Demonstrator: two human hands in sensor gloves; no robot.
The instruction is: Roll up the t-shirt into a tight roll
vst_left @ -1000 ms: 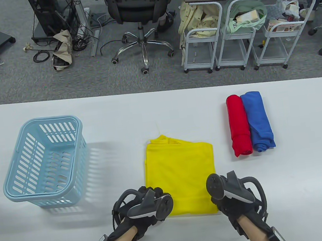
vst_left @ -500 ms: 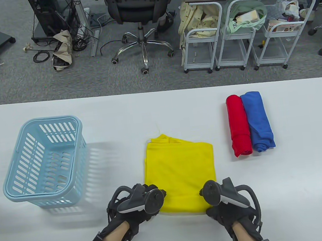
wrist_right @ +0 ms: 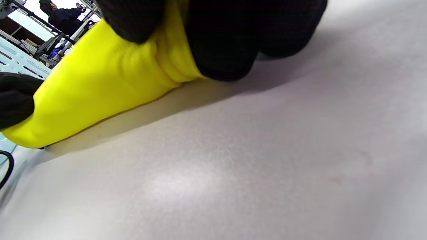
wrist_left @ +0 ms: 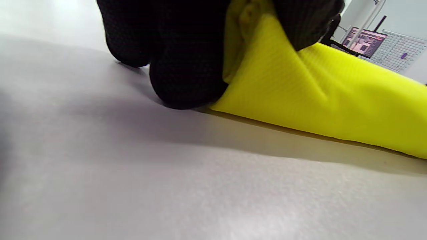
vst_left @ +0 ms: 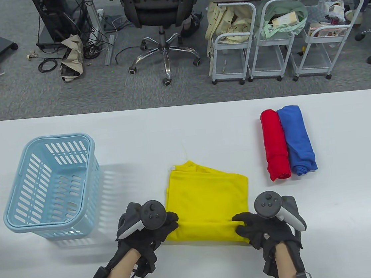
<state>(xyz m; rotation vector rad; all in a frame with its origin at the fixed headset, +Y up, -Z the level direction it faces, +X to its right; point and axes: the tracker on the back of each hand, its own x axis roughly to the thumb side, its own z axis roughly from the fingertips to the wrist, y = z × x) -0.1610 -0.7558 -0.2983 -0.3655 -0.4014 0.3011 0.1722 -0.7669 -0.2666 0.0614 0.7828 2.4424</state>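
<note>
Table view: the yellow shirt [vst_left: 208, 196] lies folded flat on the white tabletop [vst_left: 345, 194], near its front edge, between the basket [vst_left: 51, 184] on the left and two finished rolls on the right. The near hem is turned over into a short first roll whose long axis runs left to right across the tabletop; the flat remainder stretches away from the person. The left hand [vst_left: 149, 230] grips the left end of that rolled hem, fingers curled over the cloth. The right hand [vst_left: 266, 228] grips the right end the same way, fingertips on top of the fold. The red roll [vst_left: 275, 145] and blue roll [vst_left: 297, 139] lie touching side by side, well apart from the shirt, their long axes pointing away from the person.

Left wrist view: the left hand [wrist_left: 186, 50] hangs in from the top, its fingers [wrist_left: 186, 80] clenched round the end of the shirt [wrist_left: 317, 90], fingertips down on the tabletop [wrist_left: 166, 183]. The rolled cloth runs off to the right, lying on the surface.

Right wrist view: the right hand [wrist_right: 240, 33] is curled round the other end of the shirt [wrist_right: 100, 83], knuckles against the tabletop [wrist_right: 250, 166]. The roll runs to the lower left, where the left hand [wrist_right: 15, 98] holds its far end. Part of the basket [wrist_right: 16, 61] shows behind.
</note>
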